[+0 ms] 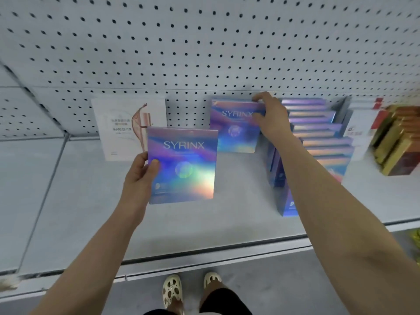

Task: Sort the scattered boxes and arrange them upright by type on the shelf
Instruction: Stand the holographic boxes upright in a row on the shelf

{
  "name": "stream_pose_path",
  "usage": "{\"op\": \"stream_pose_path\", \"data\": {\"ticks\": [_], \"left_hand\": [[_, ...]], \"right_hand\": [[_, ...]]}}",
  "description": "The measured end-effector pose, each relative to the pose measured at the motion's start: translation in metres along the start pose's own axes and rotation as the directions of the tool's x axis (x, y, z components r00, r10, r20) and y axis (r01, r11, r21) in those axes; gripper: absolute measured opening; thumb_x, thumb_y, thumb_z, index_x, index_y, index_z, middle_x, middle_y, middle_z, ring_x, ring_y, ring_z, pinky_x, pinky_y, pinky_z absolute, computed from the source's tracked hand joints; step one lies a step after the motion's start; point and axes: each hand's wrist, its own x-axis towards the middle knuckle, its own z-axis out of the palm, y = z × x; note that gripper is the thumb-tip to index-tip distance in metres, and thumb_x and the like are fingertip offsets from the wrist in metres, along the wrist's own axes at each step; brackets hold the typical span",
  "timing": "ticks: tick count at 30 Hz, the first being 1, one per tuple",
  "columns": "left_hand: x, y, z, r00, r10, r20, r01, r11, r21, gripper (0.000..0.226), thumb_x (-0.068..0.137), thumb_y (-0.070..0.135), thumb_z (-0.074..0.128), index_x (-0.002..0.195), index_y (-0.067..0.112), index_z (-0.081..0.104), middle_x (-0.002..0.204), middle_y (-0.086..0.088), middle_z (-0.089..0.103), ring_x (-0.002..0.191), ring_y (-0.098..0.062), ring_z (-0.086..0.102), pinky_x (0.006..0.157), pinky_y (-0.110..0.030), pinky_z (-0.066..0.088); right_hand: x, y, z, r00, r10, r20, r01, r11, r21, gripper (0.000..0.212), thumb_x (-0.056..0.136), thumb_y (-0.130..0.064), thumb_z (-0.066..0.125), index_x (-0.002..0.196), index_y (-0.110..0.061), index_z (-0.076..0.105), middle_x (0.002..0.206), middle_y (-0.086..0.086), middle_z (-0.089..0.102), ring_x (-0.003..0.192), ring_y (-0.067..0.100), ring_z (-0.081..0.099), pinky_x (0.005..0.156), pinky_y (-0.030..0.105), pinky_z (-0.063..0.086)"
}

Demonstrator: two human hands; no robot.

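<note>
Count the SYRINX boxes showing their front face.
2: one SYRINX box held by the left hand; another gripped upright by the right hand. Stacked ones show edges only.

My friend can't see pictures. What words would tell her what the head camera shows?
A person's left hand holds up a shiny rainbow SYRINX box over a grey shelf, while the right hand grips another SYRINX box standing against the pegboard. A row of matching boxes stands to the right, and a white box to the left.
</note>
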Motion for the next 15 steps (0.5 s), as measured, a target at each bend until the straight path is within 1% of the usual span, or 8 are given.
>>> {"op": "stream_pose_path", "data": {"ticks": [3, 5, 7, 9, 12, 15], "left_hand": [[-0.002, -0.002, 0.013, 1.0, -0.003, -0.01, 0.003, 1.0, 0.006, 0.016, 0.099, 0.02, 0.052, 0.109, 0.026, 0.062, 0.112, -0.011, 0.07, 0.1, -0.029, 0.066, 0.095, -0.051, 0.049], [-0.004, -0.003, 0.024, 1.0, 0.019, -0.013, -0.018, 1.0, 0.008, 0.015, 0.095, 0.025, 0.056, 0.109, 0.028, 0.062, 0.11, -0.008, 0.071, 0.098, -0.028, 0.066, 0.09, -0.045, 0.052], [-0.004, -0.004, 0.037, 0.999, 0.034, -0.03, -0.034, 0.999, 0.01, 0.023, 0.088, 0.032, 0.057, 0.11, 0.028, 0.062, 0.109, -0.007, 0.071, 0.097, -0.027, 0.067, 0.086, -0.04, 0.052], [-0.004, -0.007, 0.05, 0.998, 0.028, -0.053, -0.028, 1.0, -0.005, 0.023, 0.086, 0.035, 0.057, 0.108, 0.029, 0.063, 0.107, -0.005, 0.072, 0.096, -0.026, 0.069, 0.087, -0.04, 0.052], [-0.001, -0.015, 0.07, 0.997, 0.03, -0.072, -0.03, 1.0, -0.002, 0.013, 0.096, 0.026, 0.058, 0.107, 0.028, 0.062, 0.103, -0.004, 0.073, 0.091, -0.022, 0.069, 0.084, -0.037, 0.053], [-0.001, -0.02, 0.088, 0.994, 0.037, -0.103, -0.035, 0.999, 0.017, 0.015, 0.099, 0.019, 0.051, 0.11, 0.023, 0.061, 0.097, -0.001, 0.071, 0.083, -0.013, 0.068, 0.07, -0.021, 0.052]], "right_hand": [[0.011, 0.01, -0.008, 0.999, -0.04, 0.016, 0.042, 0.989, -0.141, 0.037, 0.089, -0.006, 0.057, 0.124, -0.015, 0.056, 0.111, 0.014, 0.057, 0.094, 0.031, 0.055, 0.072, 0.031, 0.035], [0.02, 0.015, -0.01, 0.998, -0.06, 0.031, 0.065, 0.975, -0.211, 0.036, 0.088, -0.005, 0.056, 0.122, -0.012, 0.057, 0.11, 0.02, 0.058, 0.095, 0.036, 0.056, 0.069, 0.031, 0.034], [0.028, 0.018, -0.012, 0.995, -0.084, 0.05, 0.093, 0.971, -0.219, 0.036, 0.086, -0.003, 0.056, 0.121, -0.011, 0.059, 0.109, 0.02, 0.059, 0.095, 0.037, 0.057, 0.07, 0.032, 0.037], [0.033, 0.023, -0.015, 0.991, -0.116, 0.06, 0.126, 0.97, -0.209, 0.037, 0.085, -0.002, 0.056, 0.12, -0.011, 0.061, 0.109, 0.02, 0.06, 0.096, 0.036, 0.058, 0.074, 0.033, 0.04], [0.04, 0.031, -0.017, 0.989, -0.141, 0.037, 0.145, 0.967, -0.209, 0.04, 0.084, 0.003, 0.055, 0.122, -0.01, 0.063, 0.111, 0.021, 0.06, 0.098, 0.036, 0.057, 0.078, 0.033, 0.042], [0.04, 0.038, -0.02, 0.985, -0.171, 0.007, 0.167, 0.954, -0.249, 0.046, 0.082, 0.008, 0.053, 0.123, -0.01, 0.064, 0.115, 0.021, 0.056, 0.107, 0.037, 0.052, 0.083, 0.032, 0.04]]}}
